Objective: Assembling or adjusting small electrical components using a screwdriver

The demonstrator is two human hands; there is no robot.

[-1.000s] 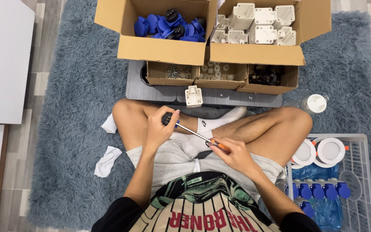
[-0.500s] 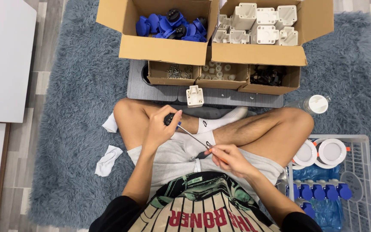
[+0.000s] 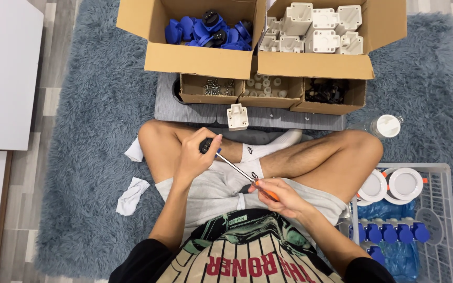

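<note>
I take the grey tray in front of the crossed legs as my landmark and go from left to right. Left of and nearer than the tray, 2 crumpled white cloths lie on the shaggy blue-grey rug, probably dropped within reach for wiping. On the tray's far edge sit 2 large cartons: blue plastic parts in the left one, white housings in the right. 3 small boxes stand on the tray itself, the left one holding screws; I'd say they're lined up so each part is 1 reach away. 1 white housing lies on the tray's near edge.

Just nearer than the tray, the left hand is curled tight around a small dark part, bracing it above the lap so the tool can bite. The screwdriver runs from that part down to the right hand, which is wrapped around the orange handle, the tip pointed up into the part.

Right of the tray, a white wire basket holds white round pieces and blue ones.
</note>
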